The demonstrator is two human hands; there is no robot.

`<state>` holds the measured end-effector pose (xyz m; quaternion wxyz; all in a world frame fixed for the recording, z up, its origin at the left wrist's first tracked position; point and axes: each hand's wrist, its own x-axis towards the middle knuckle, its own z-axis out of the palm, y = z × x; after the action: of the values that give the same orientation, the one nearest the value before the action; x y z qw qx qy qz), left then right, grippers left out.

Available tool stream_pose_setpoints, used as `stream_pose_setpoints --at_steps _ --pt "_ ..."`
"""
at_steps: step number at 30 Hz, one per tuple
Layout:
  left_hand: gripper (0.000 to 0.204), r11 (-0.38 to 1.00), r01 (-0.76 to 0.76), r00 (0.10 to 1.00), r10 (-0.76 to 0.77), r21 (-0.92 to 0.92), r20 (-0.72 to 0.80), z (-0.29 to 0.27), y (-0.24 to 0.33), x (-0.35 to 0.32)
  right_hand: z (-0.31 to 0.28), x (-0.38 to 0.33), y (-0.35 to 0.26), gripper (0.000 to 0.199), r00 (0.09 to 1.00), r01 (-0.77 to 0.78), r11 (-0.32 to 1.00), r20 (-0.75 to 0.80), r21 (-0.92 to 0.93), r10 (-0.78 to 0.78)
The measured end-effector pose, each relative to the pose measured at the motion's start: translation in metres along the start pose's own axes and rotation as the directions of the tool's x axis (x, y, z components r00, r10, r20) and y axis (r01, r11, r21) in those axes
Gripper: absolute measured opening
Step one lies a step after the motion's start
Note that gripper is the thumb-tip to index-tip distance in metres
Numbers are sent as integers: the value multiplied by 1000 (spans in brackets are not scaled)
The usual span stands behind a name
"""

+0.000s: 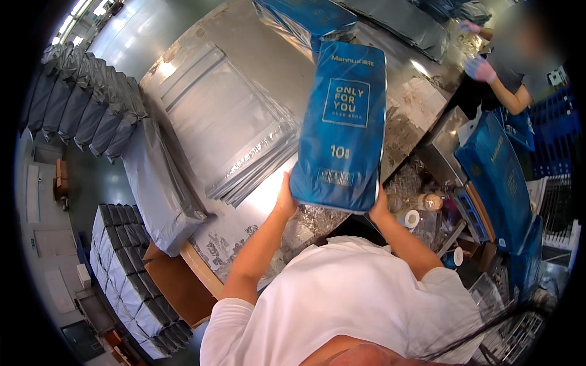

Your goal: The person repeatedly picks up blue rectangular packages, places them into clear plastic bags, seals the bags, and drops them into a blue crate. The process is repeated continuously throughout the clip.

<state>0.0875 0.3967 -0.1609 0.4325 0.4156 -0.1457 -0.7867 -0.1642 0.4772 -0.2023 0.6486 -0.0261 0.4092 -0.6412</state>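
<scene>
A long blue plastic-wrapped package (311, 134) with pale printing lies lengthwise in front of me, its near end between my two hands. My left hand (285, 195) grips its near left corner. At the near right edge, my right hand (379, 204) has hold of the other side, its fingers partly hidden behind the package. Left of the package is a stack of flat grey plastic bags (226, 116) on the table. Another blue package (311, 21) lies beyond the far end of the held one.
The metal table (201, 33) has a worn surface. A grey wrapped bundle (155, 183) lies along its left edge, near a row of grey packs (91, 97). An open cardboard box (180, 280) sits below. More blue packages (497, 177) stand at right; a gloved co-worker's hand (480, 69) is beyond.
</scene>
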Motion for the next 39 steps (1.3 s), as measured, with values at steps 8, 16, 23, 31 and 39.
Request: stream_pose_setpoints --at_steps 8,16,23,31,39 --pt "61 658 -734 635 574 170 517 103 89 -101 154 -115 -103 57 608 793 581 298 -184 -735" --pt "31 779 -608 774 539 152 333 146 102 -132 168 -134 -122 14 521 853 480 292 -205 -802" --pt "15 890 -424 878 360 166 317 144 109 -123 160 -134 -126 7 593 804 584 213 -114 -776" --pt "12 844 -419 902 344 335 261 149 117 -128 163 -136 -129 7 644 754 657 215 -16 -734" --pt "12 904 -385 908 335 187 250 151 111 -122 161 -135 -133 6 640 754 657 210 15 -739"
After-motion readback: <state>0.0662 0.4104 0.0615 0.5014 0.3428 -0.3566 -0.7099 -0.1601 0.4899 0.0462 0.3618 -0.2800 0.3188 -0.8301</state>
